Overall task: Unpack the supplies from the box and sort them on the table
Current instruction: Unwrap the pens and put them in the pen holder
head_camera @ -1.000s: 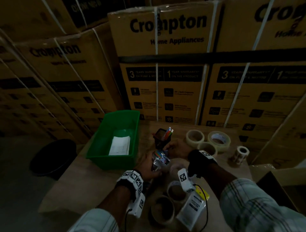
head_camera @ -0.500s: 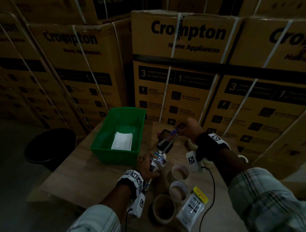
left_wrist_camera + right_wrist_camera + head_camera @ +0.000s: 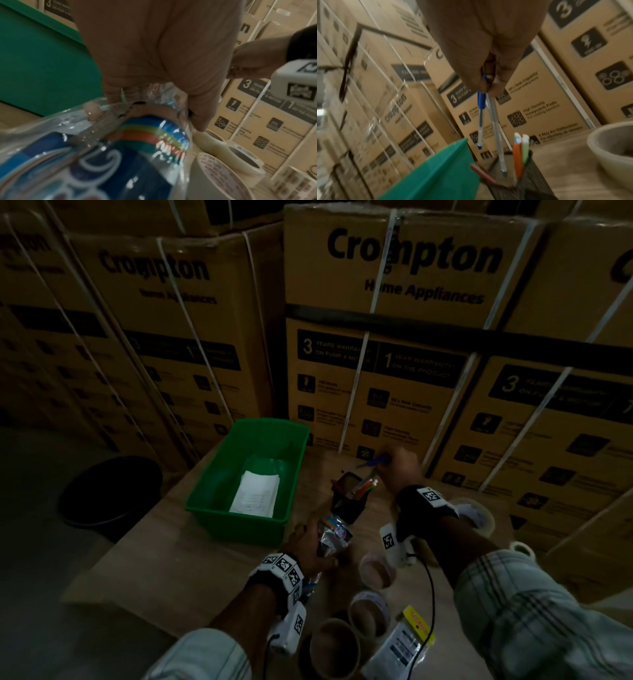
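Observation:
My left hand (image 3: 310, 546) grips a clear plastic pen packet (image 3: 334, 534) with a rainbow print (image 3: 145, 135) above the table (image 3: 191, 570). My right hand (image 3: 399, 465) pinches two pens (image 3: 488, 115), one blue-capped and one clear, by their top ends. Their tips hang over the black mesh pen holder (image 3: 349, 501), the clear pen's tip at its rim (image 3: 504, 173). Orange and green pens (image 3: 520, 152) stand in the holder.
A green bin (image 3: 212, 501) with a white paper (image 3: 257, 493) stands left of the holder. Several tape rolls (image 3: 368, 616) and a labelled packet (image 3: 400, 645) lie near me. Stacked cartons (image 3: 411, 337) wall the far side. A black bucket (image 3: 109, 491) is on the floor at left.
My right hand left the packet at my left hand and rose with the pens to above the holder. The left hand kept its grip on the packet.

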